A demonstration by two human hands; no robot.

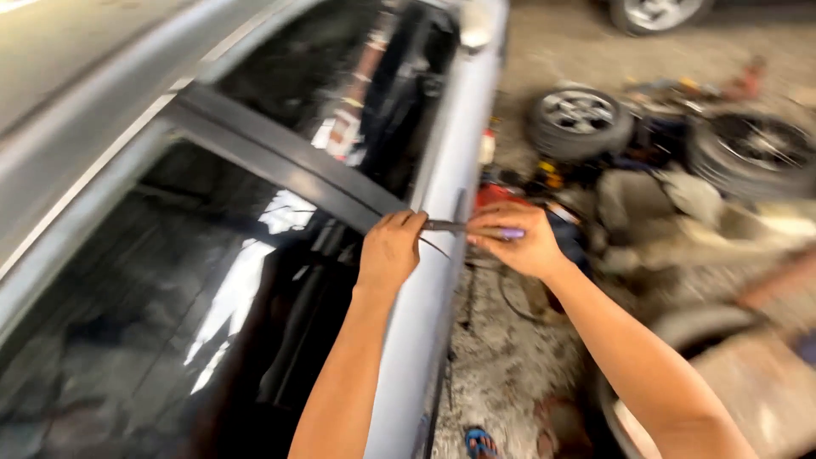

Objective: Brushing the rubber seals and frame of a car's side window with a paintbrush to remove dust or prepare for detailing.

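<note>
Tyres [581, 121] litter concrete at two o'clock; right hand [518, 242] grips a tool [476, 229] pointing nine o'clock, axis level; left hand [391, 251] pinches its tip.

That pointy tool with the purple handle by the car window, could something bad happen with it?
Maybe. The right hand holds the thin metal tool with the purple handle against the silver car door, so a slip might scratch the paint. Its tip sits right by the left hand, which could get poked. The dark tinted window glass is close too and might get scraped.
</note>
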